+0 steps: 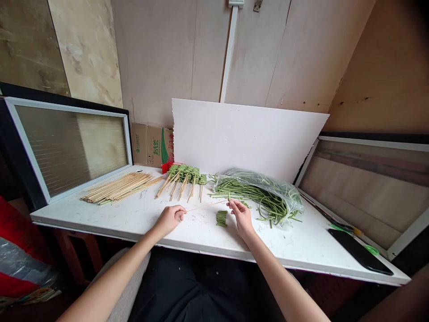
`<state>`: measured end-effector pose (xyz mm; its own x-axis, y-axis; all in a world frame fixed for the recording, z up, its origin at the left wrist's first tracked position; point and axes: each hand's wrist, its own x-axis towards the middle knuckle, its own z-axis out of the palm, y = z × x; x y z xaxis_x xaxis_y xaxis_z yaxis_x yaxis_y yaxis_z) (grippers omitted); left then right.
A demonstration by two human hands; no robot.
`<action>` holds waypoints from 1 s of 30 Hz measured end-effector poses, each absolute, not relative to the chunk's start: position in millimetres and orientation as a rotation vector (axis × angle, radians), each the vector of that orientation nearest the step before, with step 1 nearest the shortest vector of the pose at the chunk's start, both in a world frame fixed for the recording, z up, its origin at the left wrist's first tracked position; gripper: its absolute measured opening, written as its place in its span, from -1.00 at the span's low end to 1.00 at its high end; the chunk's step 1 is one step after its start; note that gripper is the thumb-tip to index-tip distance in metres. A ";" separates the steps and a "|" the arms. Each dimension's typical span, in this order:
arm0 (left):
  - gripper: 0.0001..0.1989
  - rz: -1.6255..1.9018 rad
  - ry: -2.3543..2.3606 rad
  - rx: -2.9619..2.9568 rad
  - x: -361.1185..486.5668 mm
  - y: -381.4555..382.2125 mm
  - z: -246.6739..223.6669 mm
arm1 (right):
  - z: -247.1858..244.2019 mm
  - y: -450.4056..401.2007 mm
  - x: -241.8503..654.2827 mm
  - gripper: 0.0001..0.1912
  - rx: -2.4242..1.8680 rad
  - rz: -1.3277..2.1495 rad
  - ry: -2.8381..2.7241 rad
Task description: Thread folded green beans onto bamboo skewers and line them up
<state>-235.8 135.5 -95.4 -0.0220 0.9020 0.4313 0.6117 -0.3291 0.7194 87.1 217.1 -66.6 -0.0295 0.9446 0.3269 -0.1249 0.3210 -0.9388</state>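
Note:
A thin wooden skewer [204, 206] runs level between my two hands above the white table. My left hand [172, 219] is closed round its left end. At its right end my right hand [238, 211] pinches a short green bean piece [229, 197], which stands upright at the skewer's tip. Just left of my right hand, a row of cut bean pieces [221, 218] lies on the table. Behind my hands, a pile of skewers threaded with bean pieces [187, 173] rests with its sticks toward me. Long green beans [248, 190] spill from a clear plastic bag [284, 190].
Bare skewers [120, 187] lie in a heap at the left of the white table [134, 221]. A cardboard box [150, 145] and a white board [241, 136] stand at the back. A black phone [360, 251] lies near the right edge, beside scissors [342, 226].

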 end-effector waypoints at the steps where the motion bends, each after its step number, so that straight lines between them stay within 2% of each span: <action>1: -0.72 1.278 1.592 1.942 -235.8 135.4 -95.5 | -66.3 217.1 87.1 -0.53 -0.863 1.044 -1.298; 9: -0.74 1.234 1.627 1.970 -237.0 135.9 -96.8 | -66.4 218.0 87.4 -0.45 -0.918 1.036 -1.299; 18: -0.75 1.217 1.669 1.979 -234.7 131.0 -92.3 | -65.3 217.9 88.8 -0.52 -0.926 1.023 -1.299; 30: -0.76 1.176 1.690 1.992 -236.4 130.5 -92.0 | -65.0 216.8 88.9 -0.48 -0.940 1.036 -1.302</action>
